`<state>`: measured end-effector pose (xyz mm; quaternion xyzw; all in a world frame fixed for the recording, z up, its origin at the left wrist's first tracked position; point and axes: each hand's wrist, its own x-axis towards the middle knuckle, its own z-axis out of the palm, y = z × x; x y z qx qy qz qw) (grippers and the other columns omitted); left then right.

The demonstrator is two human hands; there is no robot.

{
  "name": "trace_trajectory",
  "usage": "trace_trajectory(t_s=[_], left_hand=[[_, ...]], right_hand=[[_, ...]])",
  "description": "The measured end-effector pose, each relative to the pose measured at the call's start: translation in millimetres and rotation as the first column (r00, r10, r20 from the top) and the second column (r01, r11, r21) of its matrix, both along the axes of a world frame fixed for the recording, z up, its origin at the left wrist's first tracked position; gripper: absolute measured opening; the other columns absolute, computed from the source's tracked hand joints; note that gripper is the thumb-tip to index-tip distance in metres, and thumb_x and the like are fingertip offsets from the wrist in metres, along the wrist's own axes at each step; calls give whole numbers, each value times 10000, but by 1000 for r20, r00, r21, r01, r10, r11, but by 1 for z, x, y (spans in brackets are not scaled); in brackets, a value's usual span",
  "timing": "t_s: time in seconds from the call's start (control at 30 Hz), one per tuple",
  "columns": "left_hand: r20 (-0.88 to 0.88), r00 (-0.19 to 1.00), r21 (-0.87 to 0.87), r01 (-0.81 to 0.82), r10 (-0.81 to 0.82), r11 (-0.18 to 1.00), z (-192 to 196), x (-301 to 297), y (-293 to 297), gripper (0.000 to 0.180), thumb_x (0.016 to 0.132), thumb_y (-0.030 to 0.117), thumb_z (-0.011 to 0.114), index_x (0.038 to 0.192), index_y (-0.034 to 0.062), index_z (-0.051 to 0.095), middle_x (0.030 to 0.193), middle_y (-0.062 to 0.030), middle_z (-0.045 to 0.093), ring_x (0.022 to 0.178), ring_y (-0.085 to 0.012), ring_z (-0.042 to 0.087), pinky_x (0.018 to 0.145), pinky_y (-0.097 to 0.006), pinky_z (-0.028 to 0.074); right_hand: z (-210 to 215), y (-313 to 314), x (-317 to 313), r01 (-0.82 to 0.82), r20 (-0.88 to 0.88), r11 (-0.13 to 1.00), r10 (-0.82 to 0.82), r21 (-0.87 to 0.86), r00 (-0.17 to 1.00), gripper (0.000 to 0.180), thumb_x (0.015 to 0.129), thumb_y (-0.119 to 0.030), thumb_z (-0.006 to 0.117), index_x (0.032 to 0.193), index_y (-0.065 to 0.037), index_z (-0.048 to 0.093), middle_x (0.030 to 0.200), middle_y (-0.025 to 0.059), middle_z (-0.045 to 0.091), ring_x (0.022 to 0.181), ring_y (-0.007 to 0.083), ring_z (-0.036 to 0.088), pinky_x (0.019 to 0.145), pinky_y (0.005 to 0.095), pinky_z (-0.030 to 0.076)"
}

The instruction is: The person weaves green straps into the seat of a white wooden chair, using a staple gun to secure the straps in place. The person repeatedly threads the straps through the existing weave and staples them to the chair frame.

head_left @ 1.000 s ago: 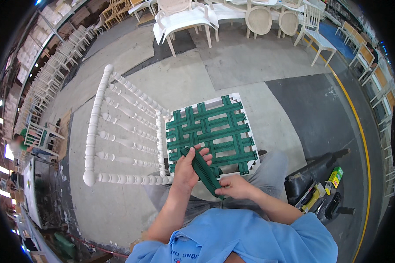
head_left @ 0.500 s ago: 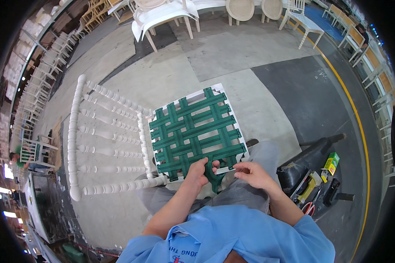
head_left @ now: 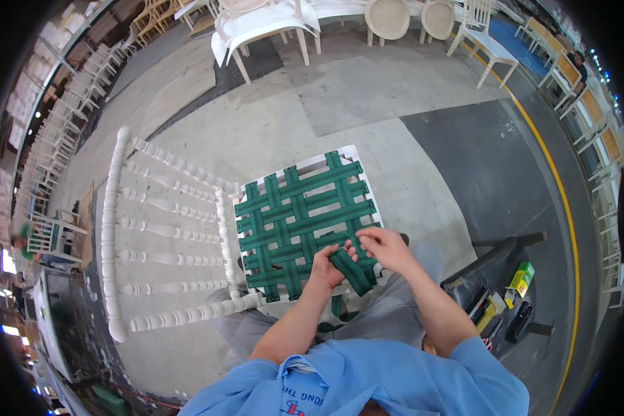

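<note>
A white chair (head_left: pixel 108 229) with turned spindles stands before me, its back to the left. Green webbing (head_left: pixel 301 208) is woven in a lattice across its seat frame. Near the seat's front right corner, my left hand (head_left: pixel 327 269) is closed on a loose green webbing strap (head_left: pixel 353 274), which is folded over and slants down to the right. My right hand (head_left: pixel 388 249) is just right of it, above the webbing, with thumb and fingers pinched together. Whatever those fingers hold, if anything, is too small to make out. More strap (head_left: pixel 337 305) hangs below the seat's near edge, between my legs.
At my right, a black-topped stool (head_left: pixel 464 281) bears a yellow-handled tool (head_left: pixel 491 312), a green and yellow box (head_left: pixel 522 279) and a black tool (head_left: pixel 519 322). Pale chairs (head_left: pixel 482 41) line the far side and both flanks. A person (head_left: pixel 28 239) is by a chair at far left.
Both hands have risen from the seat's near edge to over its corner. The left hand has lifted the loose strap up with it. The right hand's fingers have drawn together. The view has shifted slightly.
</note>
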<state>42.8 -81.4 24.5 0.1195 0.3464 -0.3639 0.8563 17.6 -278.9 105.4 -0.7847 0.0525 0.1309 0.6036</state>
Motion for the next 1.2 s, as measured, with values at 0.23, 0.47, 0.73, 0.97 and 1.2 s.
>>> trace_trajectory(t_s=[0.23,0.47,0.73,0.97,1.2], left_hand=[[91,995,-153,53,-39,987,-19,3,3,256,996,102,530,1195,-38,609,1051,-155,693,966,-307,698,928,-482,575],[30,977,158,202,-209,967,24,-15,13,261,1028,117,508,1212,-36,612,1022,-144,700,897,-305,700,893,-476,597],[349,871,635,52,-346,771,50,-6,44,347,1054,231,613,1317,8,579,1204,-127,693,1009,-296,753,873,-393,597],[310,931,82,-226,190,971,25,90,34,405,1113,390,536,1403,108,543,1237,-178,627,896,-301,721,901,-494,607],[188,929,144,-348,320,926,10,118,3,522,1127,459,445,1537,138,487,1296,-117,524,809,-225,596,885,-461,570]], right_hand=[[-39,49,106,-396,-594,857,138,-329,792,224,983,-212,676,949,-2,747,689,119,693,469,223,603,456,415,512],[-72,62,82,-72,-257,975,16,-208,966,148,945,-167,737,968,-35,801,683,98,706,531,205,659,527,377,541],[-44,69,130,77,85,976,-60,-206,995,198,996,-165,662,1074,-30,786,847,77,788,624,176,720,619,346,571],[-60,71,166,15,65,969,1,-245,998,188,948,-175,695,1046,-58,806,899,88,797,753,209,750,708,363,580],[-71,57,163,-29,14,926,37,-378,999,229,924,-229,750,1078,-73,817,975,138,796,902,286,755,833,398,583]])
